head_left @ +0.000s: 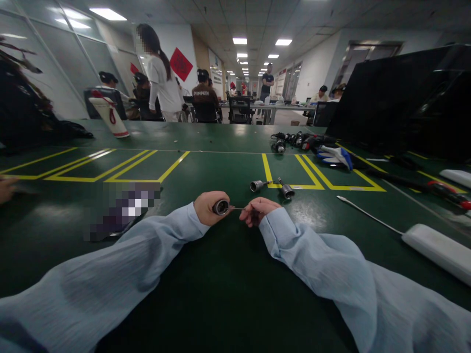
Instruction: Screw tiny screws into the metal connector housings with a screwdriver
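My left hand (pixel 211 208) is wrapped round a hollow, cup-shaped metal part (pixel 221 207), its dark open end facing me. A thin metal rod (pixel 237 209) runs from beside this part to my right hand (pixel 259 212), whose fingers pinch its far end. Whether rod and cup are joined is hidden by my fingers. Just beyond my hands, two similar parts lie on the table: one metal cup with a thin stem (pixel 256 186) on its side, and another metal cup with a stem (pixel 287 191) to its right.
A blurred phone-like object (pixel 127 211) lies left of my hands on the green table (pixel 221 294). Farther right are a pile of dark metal parts (pixel 290 140), a white-blue glove (pixel 334 157), a white power strip (pixel 437 250) with its cable, and a black monitor (pixel 397 93). Another person's hand (pixel 6 189) shows at left.
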Tool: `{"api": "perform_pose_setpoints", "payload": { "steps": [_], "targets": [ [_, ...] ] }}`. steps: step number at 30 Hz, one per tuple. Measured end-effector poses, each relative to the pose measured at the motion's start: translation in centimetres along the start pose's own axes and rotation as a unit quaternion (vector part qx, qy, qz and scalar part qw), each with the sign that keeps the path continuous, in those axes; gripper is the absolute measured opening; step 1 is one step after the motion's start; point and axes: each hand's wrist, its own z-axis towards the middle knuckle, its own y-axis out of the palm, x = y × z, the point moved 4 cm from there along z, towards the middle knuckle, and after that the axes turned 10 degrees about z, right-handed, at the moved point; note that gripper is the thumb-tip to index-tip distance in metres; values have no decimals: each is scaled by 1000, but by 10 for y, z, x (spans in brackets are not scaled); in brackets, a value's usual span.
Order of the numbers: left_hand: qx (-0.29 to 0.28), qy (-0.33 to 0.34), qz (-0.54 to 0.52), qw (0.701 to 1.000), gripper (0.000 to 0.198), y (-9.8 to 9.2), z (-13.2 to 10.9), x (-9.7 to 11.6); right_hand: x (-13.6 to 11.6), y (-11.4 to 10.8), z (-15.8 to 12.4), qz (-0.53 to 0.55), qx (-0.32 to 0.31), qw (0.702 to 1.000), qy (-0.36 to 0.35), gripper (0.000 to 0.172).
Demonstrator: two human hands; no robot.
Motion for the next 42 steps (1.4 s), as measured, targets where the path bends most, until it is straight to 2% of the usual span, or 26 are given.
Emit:
{"api": "perform_pose_setpoints", "payload": {
  "steps": [6, 14, 20, 25, 31, 42],
  "targets": [
    [14, -9, -37, 999, 17, -1, 0, 0, 1, 0, 2, 21, -6, 1000, 6, 9],
    [3, -6, 44, 999, 19, 1, 0, -2, -2, 1, -4, -45, 31, 998, -35, 9],
    [17, -3, -3, 1000, 18, -1, 0, 0, 1, 1, 0, -8, 5, 1000, -2, 9],
    [17, -20, -35, 999, 19, 1, 0, -2, 2, 1, 1, 14, 16, 1000, 5, 8],
    [-3, -11, 31, 999, 18, 3, 0, -2, -1, 1, -2, -35, 30, 998, -31, 10],
    [4, -9, -36, 999, 16, -1, 0, 1, 3, 1, 1, 8, -11, 1000, 11, 9]
  ]
}}
